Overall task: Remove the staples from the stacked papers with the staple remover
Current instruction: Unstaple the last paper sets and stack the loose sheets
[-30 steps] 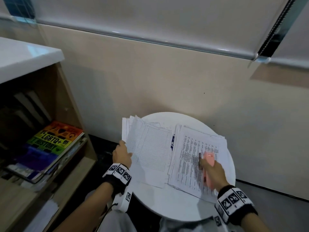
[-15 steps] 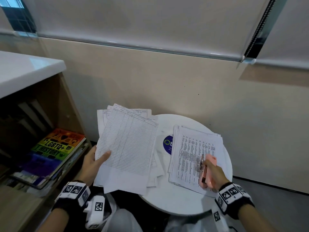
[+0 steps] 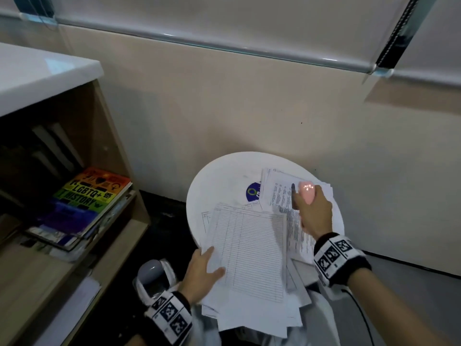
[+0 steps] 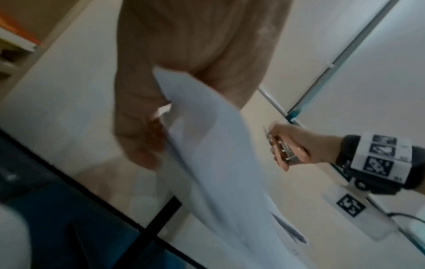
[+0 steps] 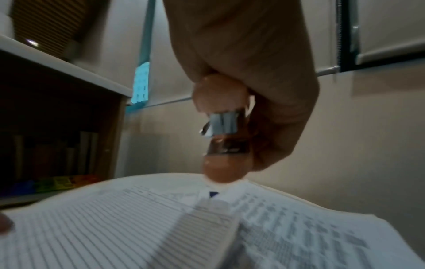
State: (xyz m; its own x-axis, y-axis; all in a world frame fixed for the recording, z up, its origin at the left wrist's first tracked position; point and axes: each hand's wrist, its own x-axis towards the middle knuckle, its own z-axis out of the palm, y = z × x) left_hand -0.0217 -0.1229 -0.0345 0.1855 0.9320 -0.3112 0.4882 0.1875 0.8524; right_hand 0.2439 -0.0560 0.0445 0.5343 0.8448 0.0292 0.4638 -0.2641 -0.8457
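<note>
A small round white table (image 3: 219,176) carries two lots of paper. My left hand (image 3: 203,272) grips the near left edge of a ruled stack of papers (image 3: 249,253), which overhangs the table's front edge; the same stack (image 4: 207,145) shows edge-on in the left wrist view. A second printed stack (image 3: 282,193) lies at the back right. Above it my right hand (image 3: 314,211) holds the pink staple remover (image 3: 307,193), fingers curled round it. The remover's metal claws (image 5: 220,123) point down over the paper (image 5: 161,227). I see no staple.
An open wooden shelf unit (image 3: 117,156) stands to the left, with a rainbow-covered book (image 3: 92,193) lying on other books. A beige wall (image 3: 249,108) rises right behind the table. A blue round sticker (image 3: 252,192) shows on the tabletop.
My left hand has brought the ruled stack from out at the left back over the table's front. My right hand with the remover has moved further back on the printed stack.
</note>
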